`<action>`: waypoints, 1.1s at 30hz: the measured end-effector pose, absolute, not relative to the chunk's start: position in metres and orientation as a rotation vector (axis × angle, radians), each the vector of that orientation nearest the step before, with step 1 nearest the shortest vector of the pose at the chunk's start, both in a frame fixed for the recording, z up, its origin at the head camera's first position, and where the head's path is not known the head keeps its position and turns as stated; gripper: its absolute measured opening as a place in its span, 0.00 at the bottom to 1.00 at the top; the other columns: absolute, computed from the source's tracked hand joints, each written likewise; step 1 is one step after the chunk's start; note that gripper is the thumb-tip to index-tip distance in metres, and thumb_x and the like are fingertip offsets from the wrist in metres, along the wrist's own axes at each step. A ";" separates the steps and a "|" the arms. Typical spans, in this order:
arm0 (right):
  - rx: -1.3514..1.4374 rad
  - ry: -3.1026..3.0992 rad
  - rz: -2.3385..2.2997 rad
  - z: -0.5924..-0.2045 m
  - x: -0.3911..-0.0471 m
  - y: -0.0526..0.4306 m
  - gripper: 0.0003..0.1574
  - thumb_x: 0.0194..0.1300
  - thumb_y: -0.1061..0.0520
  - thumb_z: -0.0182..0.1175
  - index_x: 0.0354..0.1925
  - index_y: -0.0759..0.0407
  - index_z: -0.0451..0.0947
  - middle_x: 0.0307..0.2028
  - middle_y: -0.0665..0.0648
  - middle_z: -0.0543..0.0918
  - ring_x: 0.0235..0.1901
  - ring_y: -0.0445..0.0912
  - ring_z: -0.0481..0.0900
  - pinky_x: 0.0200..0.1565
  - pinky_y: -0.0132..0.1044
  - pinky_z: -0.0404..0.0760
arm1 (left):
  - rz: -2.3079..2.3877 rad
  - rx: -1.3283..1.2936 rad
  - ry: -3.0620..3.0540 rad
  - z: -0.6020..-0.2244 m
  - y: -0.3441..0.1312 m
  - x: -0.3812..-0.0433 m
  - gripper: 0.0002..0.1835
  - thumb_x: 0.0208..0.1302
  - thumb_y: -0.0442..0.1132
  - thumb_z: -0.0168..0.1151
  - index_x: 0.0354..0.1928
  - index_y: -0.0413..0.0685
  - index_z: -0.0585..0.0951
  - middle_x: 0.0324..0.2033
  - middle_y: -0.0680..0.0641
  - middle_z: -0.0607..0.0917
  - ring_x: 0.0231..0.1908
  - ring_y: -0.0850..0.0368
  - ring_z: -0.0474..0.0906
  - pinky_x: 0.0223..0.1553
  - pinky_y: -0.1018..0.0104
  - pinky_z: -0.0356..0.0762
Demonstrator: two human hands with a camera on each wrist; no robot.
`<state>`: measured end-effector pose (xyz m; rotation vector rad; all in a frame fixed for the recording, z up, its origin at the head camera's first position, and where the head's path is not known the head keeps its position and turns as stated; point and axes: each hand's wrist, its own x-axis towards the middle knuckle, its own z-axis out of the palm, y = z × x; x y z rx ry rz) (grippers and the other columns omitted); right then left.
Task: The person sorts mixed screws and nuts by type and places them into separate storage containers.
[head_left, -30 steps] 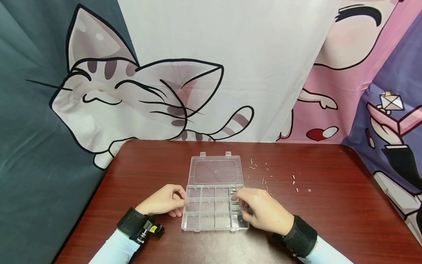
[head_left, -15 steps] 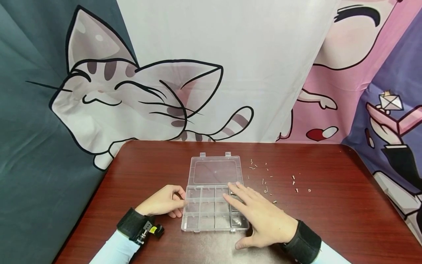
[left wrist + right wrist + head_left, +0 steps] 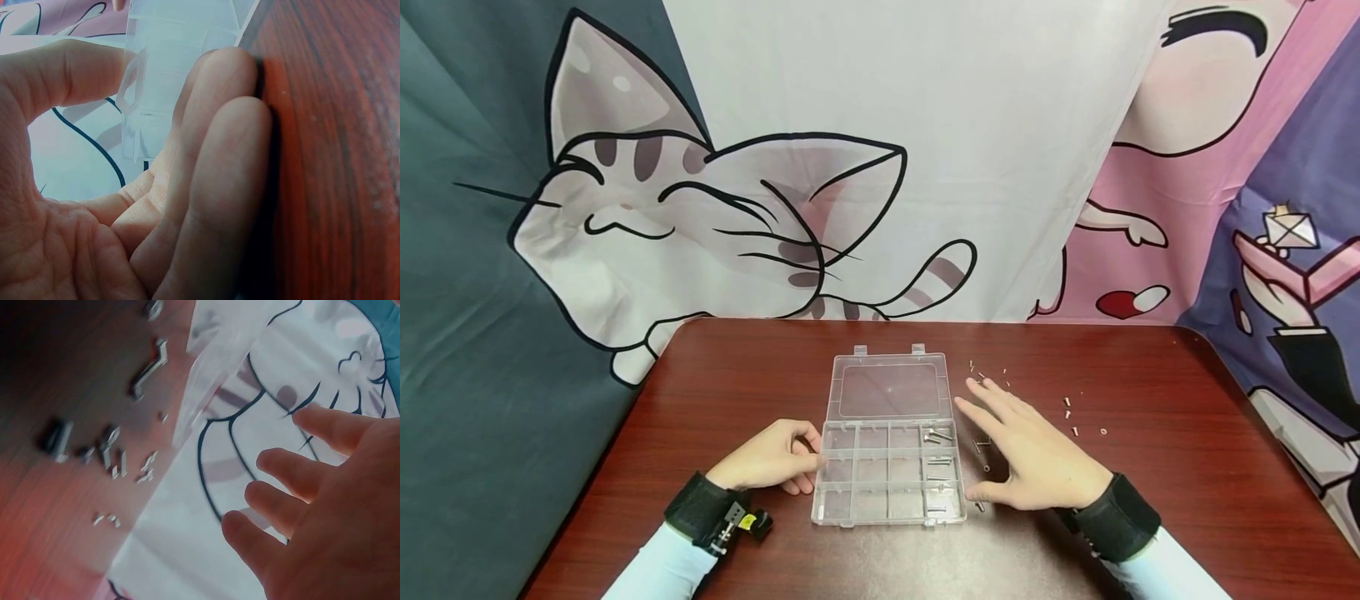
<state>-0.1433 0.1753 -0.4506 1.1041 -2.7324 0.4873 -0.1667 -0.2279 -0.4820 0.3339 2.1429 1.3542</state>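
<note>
A clear plastic compartment box [image 3: 871,462] lies on the table with its lid [image 3: 891,387] laid back. Several metal screws [image 3: 937,436] sit in its right-hand column; the other compartments show none. My left hand [image 3: 767,457] holds the box's left edge, the thumb against the clear wall [image 3: 164,81] and the fingers curled alongside in the left wrist view. To the right of the box, my right hand [image 3: 1030,450] hovers palm down with fingers spread and nothing in it. Beside and partly under it lie loose screws [image 3: 982,445] and a small ring-like piece [image 3: 987,468].
More small screws [image 3: 1067,408] and a ring-shaped piece [image 3: 1103,432] are scattered farther right on the brown table [image 3: 1172,467]. A cloth printed with a cartoon cat [image 3: 715,242] hangs behind the table's far edge.
My right hand has left the box's right column, opened its fingers and moved right over the loose screws. Some screws now lie closer to the box. The left hand keeps its place.
</note>
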 end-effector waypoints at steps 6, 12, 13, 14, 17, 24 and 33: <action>1.057 -2.774 0.504 -0.456 -0.151 0.185 0.60 0.50 0.28 0.68 0.72 0.59 0.66 0.75 0.59 0.59 0.73 0.57 0.57 0.67 0.58 0.62 | 1.355 0.332 2.142 -0.484 -0.229 -0.167 0.18 0.63 0.44 0.65 0.44 0.36 0.74 0.24 0.38 0.84 0.24 0.44 0.84 0.25 0.53 0.83; 1.085 -2.722 0.482 -0.468 -0.160 0.186 0.40 0.51 0.42 0.72 0.59 0.58 0.79 0.61 0.59 0.75 0.61 0.52 0.72 0.61 0.51 0.72 | 1.349 0.332 2.147 -0.483 -0.229 -0.167 0.18 0.63 0.44 0.65 0.45 0.36 0.75 0.23 0.38 0.84 0.24 0.44 0.84 0.25 0.53 0.83; 1.094 -2.707 0.468 -0.470 -0.162 0.186 0.36 0.51 0.44 0.72 0.56 0.57 0.80 0.57 0.57 0.77 0.57 0.49 0.74 0.58 0.49 0.74 | 1.348 0.331 2.148 -0.483 -0.229 -0.167 0.18 0.63 0.44 0.65 0.45 0.36 0.75 0.23 0.38 0.84 0.24 0.44 0.84 0.25 0.53 0.83; 1.103 -2.691 0.458 -0.472 -0.163 0.186 0.32 0.51 0.46 0.72 0.53 0.57 0.81 0.53 0.54 0.78 0.53 0.47 0.75 0.56 0.47 0.75 | 1.348 0.331 2.149 -0.483 -0.229 -0.167 0.18 0.63 0.44 0.65 0.45 0.36 0.75 0.23 0.38 0.84 0.24 0.44 0.84 0.25 0.53 0.83; 1.134 -2.647 0.427 -0.478 -0.166 0.184 0.22 0.50 0.52 0.72 0.45 0.55 0.83 0.42 0.48 0.76 0.42 0.41 0.73 0.47 0.41 0.76 | 1.344 0.329 2.152 -0.482 -0.229 -0.167 0.18 0.63 0.44 0.65 0.45 0.36 0.75 0.23 0.38 0.84 0.24 0.44 0.84 0.25 0.53 0.83; 1.164 -2.608 0.388 -0.486 -0.167 0.180 0.14 0.48 0.61 0.70 0.37 0.52 0.83 0.31 0.44 0.68 0.29 0.38 0.69 0.35 0.34 0.74 | 1.355 0.336 2.141 -0.482 -0.228 -0.168 0.18 0.64 0.43 0.65 0.45 0.35 0.74 0.24 0.37 0.84 0.24 0.44 0.84 0.26 0.53 0.83; 1.145 -2.580 0.366 -0.488 -0.167 0.175 0.13 0.45 0.65 0.69 0.29 0.48 0.82 0.27 0.42 0.68 0.27 0.39 0.72 0.31 0.35 0.76 | 1.343 0.325 2.149 -0.483 -0.229 -0.167 0.18 0.63 0.44 0.65 0.45 0.36 0.75 0.24 0.38 0.84 0.24 0.44 0.84 0.26 0.53 0.83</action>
